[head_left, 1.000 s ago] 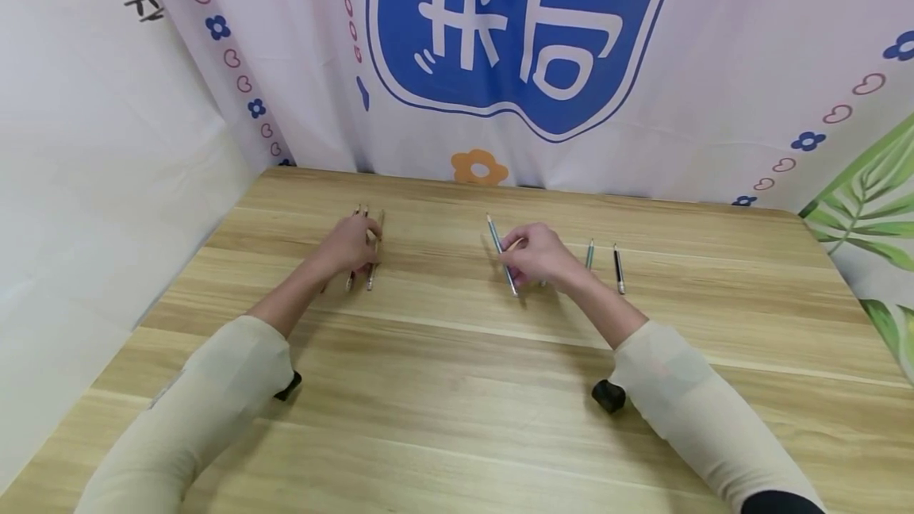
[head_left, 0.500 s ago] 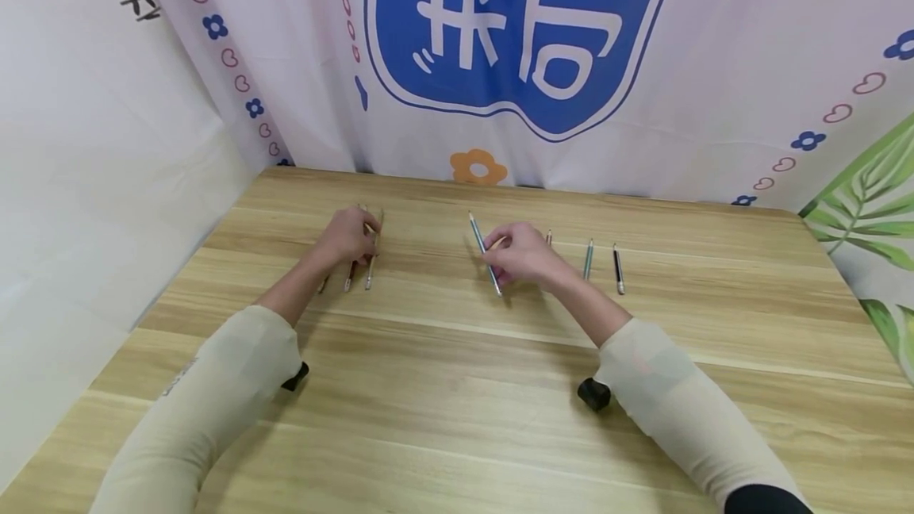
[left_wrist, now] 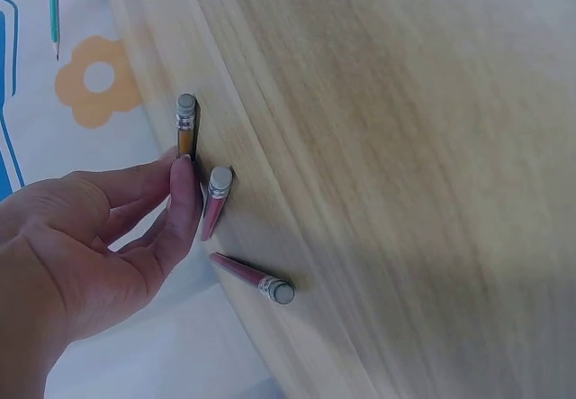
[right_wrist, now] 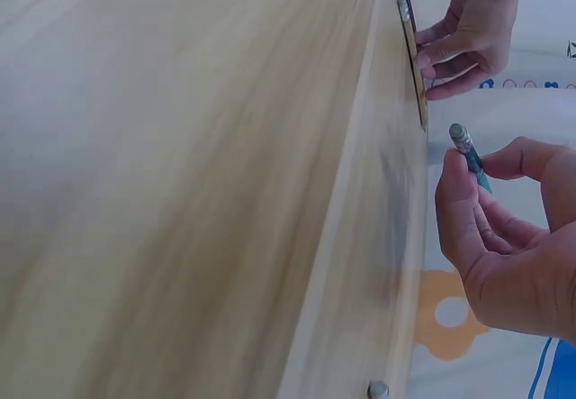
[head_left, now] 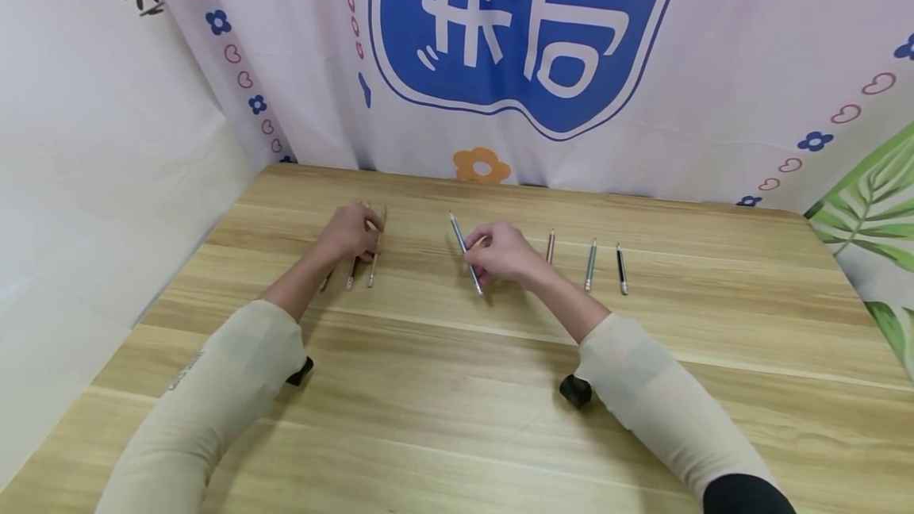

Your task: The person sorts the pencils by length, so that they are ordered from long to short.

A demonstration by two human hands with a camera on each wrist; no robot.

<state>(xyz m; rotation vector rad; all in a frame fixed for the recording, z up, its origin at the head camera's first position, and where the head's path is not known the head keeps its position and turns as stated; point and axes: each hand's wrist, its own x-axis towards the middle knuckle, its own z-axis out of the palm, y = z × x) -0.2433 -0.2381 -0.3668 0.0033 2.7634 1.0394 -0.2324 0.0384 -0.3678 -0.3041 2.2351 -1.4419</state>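
Note:
My right hand (head_left: 503,251) pinches a teal-blue pencil (head_left: 458,232) between thumb and fingers, holding it off the table near the far middle. In the right wrist view its eraser end (right_wrist: 460,135) points up out of the grip. Over at the far left, my left hand (head_left: 348,230) has thumb and finger on a yellow pencil (left_wrist: 185,140), which lies on the wood. Beside that pencil are a red pencil (left_wrist: 216,203) and another reddish pencil (left_wrist: 243,273), set at an angle. The left hand covers parts of these pencils in the head view.
Right of my right hand, a row of spaced pencils lies on the wooden table (head_left: 443,403): a reddish pencil (head_left: 551,246), a green pencil (head_left: 590,264) and a black pencil (head_left: 621,270). A printed curtain (head_left: 300,62) hangs along the table's far edge.
My right hand has carried the teal-blue pencil leftward, toward the left hand, uncovering the reddish pencil on the right. The left hand stays in nearly the same place at the yellow pencil.

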